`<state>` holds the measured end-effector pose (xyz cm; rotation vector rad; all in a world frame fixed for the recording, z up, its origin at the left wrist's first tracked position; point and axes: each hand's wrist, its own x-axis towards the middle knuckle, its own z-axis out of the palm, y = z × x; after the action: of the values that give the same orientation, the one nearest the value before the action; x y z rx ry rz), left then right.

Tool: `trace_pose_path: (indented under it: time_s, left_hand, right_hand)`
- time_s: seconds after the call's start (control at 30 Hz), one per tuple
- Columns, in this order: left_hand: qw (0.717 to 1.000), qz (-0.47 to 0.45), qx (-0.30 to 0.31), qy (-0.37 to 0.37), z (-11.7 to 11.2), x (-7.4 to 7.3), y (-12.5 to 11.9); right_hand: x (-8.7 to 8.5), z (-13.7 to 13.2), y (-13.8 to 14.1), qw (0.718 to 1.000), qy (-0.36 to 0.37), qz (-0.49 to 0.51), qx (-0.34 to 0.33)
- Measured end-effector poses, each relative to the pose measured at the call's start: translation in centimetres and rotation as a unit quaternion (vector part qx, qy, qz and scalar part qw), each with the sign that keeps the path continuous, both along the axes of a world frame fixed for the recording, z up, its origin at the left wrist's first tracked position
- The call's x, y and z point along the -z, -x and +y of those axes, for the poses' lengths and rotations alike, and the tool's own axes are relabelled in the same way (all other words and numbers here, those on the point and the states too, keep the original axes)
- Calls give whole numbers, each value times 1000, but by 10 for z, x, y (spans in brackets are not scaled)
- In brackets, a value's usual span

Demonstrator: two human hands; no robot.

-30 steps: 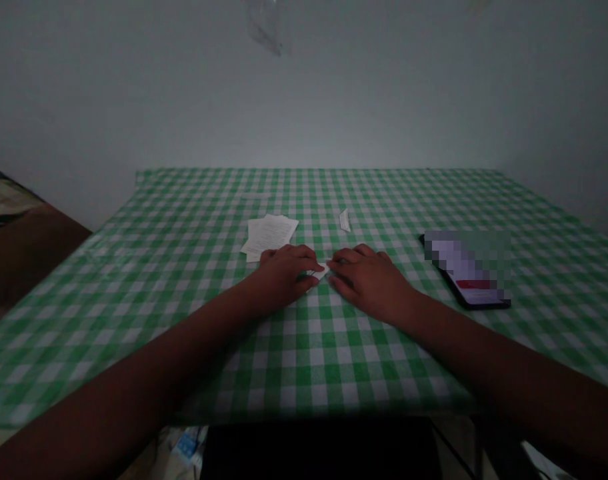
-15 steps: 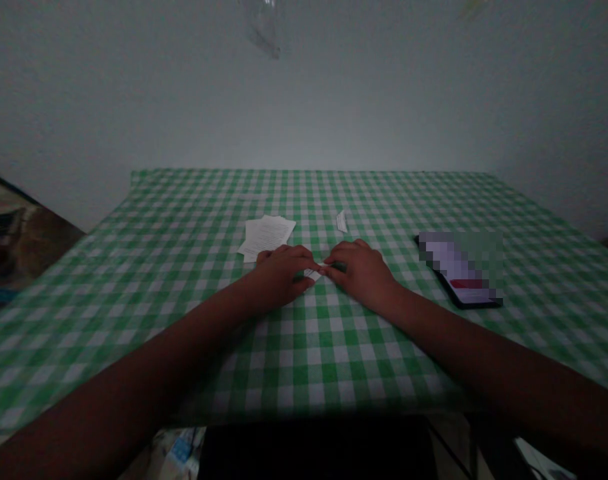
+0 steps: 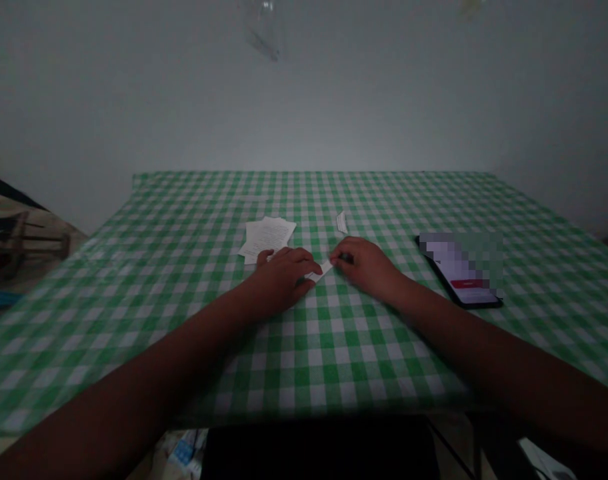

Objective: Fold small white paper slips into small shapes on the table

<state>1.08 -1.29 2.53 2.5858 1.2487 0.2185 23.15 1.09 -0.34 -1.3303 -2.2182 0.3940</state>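
A small folded piece of white paper [image 3: 325,271] lies slantwise between my hands on the checked cloth. My left hand [image 3: 284,275] grips its left end between thumb and fingers, which cover that part. At the upper right end, the thumb and forefinger of my right hand [image 3: 364,265] are pinched together on the tip. Just behind my left hand rests a fanned stack of printed paper sheets [image 3: 268,235]. Another small folded paper [image 3: 341,222] with print on it sits apart, beyond my right hand.
A green and white checked tablecloth [image 3: 304,360] covers the table. To the right lies a phone [image 3: 467,293], its screen lit and partly pixelated. A pale wall [image 3: 304,100] stands behind the table. At the far left is a wooden piece of furniture [image 3: 27,243].
My right hand has shifted slightly right and away from my left fingers, so more of the folded paper shows between them. My left hand stays nearly in place.
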Motion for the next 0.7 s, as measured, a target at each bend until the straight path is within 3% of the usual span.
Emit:
trace_pose_path:
  time_s: [0.2, 0.4, 0.7]
  left_hand:
    - [1000, -18, 4, -14, -2, 3, 0]
    - [997, -47, -37, -45, 3, 17, -8]
    - [999, -21, -21, -12, 3, 10, 0]
  right_hand:
    - [-1, -5, -5, 999, -39, 17, 29]
    - [-8, -21, 4, 989, -64, -70, -117]
    - [-12, -25, 1, 984, -21, -130, -117]
